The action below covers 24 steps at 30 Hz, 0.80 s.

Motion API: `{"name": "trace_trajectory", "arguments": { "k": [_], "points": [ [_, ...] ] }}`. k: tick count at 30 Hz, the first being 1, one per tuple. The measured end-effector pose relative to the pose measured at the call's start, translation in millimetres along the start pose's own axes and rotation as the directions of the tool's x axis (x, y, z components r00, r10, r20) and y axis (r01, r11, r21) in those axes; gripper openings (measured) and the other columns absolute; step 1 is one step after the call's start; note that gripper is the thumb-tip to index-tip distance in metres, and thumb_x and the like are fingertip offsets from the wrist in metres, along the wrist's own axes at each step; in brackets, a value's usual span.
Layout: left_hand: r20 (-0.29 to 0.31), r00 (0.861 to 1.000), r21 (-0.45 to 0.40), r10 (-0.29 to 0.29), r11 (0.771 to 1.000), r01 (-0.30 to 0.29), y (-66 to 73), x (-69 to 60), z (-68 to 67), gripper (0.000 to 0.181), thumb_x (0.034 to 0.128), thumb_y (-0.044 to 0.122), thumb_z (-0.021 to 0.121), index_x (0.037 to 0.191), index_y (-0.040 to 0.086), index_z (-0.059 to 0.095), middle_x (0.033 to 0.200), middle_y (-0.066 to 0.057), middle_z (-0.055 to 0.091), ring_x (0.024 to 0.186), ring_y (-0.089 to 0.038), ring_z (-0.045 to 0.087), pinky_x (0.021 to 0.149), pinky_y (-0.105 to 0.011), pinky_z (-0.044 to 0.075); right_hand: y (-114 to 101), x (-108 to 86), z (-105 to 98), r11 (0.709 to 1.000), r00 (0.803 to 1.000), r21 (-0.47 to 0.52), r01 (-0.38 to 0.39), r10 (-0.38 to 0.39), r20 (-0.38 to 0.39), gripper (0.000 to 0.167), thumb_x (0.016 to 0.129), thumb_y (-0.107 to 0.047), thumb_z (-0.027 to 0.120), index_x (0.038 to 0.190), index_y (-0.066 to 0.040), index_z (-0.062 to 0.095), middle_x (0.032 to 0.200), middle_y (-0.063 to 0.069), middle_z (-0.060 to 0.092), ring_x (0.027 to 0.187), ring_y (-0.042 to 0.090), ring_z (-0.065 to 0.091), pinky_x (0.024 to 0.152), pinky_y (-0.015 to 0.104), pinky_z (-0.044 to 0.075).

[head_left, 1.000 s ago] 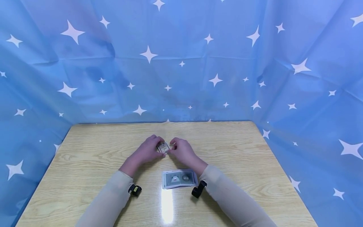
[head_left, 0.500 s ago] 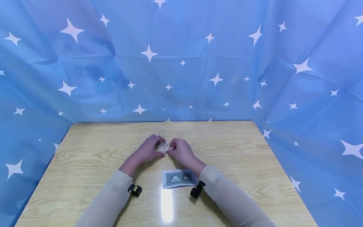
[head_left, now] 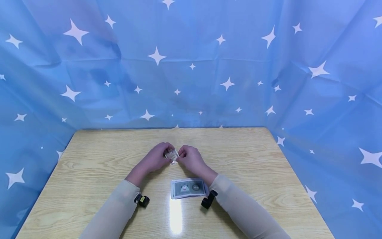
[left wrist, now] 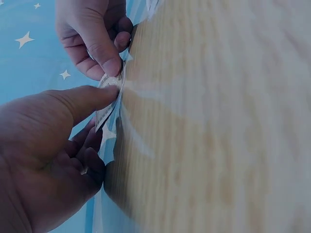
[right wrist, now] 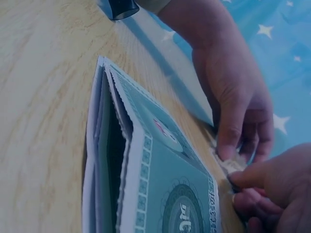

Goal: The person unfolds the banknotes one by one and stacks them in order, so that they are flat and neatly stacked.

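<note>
A small piece of printed paper (head_left: 172,155), pale with a fine border, is held between both hands above the far middle of the table. My left hand (head_left: 156,157) pinches its left side; in the left wrist view the thumb lies flat on the paper (left wrist: 109,107). From the right, my right hand (head_left: 192,159) pinches the edge between thumb and fingers. Fingers hide parts of the paper. Nearer the body lies a stack of folded green printed notes (head_left: 188,188), whose layered edges (right wrist: 131,145) stand apart in the right wrist view.
The light wooden table (head_left: 253,186) extends around the hands, with a bright light reflection (head_left: 176,217) at the front. A blue star-patterned curtain (head_left: 191,66) hangs behind and at both sides. Each wrist carries a small black camera (head_left: 143,200).
Both hands stay nearly in place. The pinched paper has changed its angle slightly, and a bright lower corner now shows by the left thumb. The green notes have not moved.
</note>
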<state>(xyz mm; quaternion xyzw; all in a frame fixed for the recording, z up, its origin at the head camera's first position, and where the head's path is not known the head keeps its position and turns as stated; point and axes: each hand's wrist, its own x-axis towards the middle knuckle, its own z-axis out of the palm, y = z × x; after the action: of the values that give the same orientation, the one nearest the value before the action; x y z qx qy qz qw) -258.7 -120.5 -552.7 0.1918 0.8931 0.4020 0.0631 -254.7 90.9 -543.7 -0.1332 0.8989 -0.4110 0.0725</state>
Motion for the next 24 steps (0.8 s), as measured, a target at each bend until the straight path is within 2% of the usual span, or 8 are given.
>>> {"name": "trace_trajectory", "arguments": {
  "k": [8,16,20,24],
  "points": [
    [-0.006,1.000,-0.055,0.014,0.998,-0.014,-0.5,-0.2,0.4,0.031,0.1032,0.002,0.072,0.134,0.003,0.068,0.111,-0.006,0.070,0.102,-0.022,0.066,0.093,-0.044,0.058,6,-0.8,-5,0.995,1.000,0.100,0.017,-0.018,0.006,0.009,0.099,-0.003,0.080,0.099,-0.009,0.073,0.088,0.000,0.070,0.080,0.015,0.064,0.071,0.029,0.055],
    [-0.016,1.000,-0.125,0.014,0.992,-0.016,4.1,-2.9,-0.7,0.027,0.1039,0.000,0.071,0.130,0.005,0.071,0.107,-0.003,0.072,0.099,-0.019,0.067,0.092,-0.041,0.060,7,-2.7,-9,0.962,1.000,0.273,0.017,-0.016,-0.004,0.005,0.100,-0.002,0.077,0.101,-0.005,0.074,0.090,0.004,0.071,0.073,0.015,0.062,0.062,0.025,0.052],
    [-0.020,1.000,-0.193,-0.012,0.981,0.008,9.2,-6.1,-2.5,0.025,0.1042,0.001,0.072,0.128,0.006,0.071,0.107,-0.004,0.071,0.099,-0.020,0.068,0.090,-0.038,0.060,4,-5.6,-14,0.950,0.999,0.308,0.048,-0.043,-0.026,0.006,0.099,-0.001,0.076,0.103,-0.005,0.075,0.090,0.005,0.069,0.073,0.016,0.060,0.061,0.024,0.051],
    [-0.019,1.000,-0.253,-0.023,0.967,0.018,13.1,-8.7,-2.6,0.023,0.1047,0.003,0.073,0.127,0.007,0.071,0.107,-0.006,0.071,0.096,-0.021,0.068,0.083,-0.035,0.061,-1,-9.3,-18,0.941,0.998,0.334,0.049,-0.037,-0.043,0.007,0.099,0.000,0.076,0.103,-0.006,0.076,0.089,0.005,0.069,0.075,0.017,0.059,0.062,0.024,0.050]
  ]
}}
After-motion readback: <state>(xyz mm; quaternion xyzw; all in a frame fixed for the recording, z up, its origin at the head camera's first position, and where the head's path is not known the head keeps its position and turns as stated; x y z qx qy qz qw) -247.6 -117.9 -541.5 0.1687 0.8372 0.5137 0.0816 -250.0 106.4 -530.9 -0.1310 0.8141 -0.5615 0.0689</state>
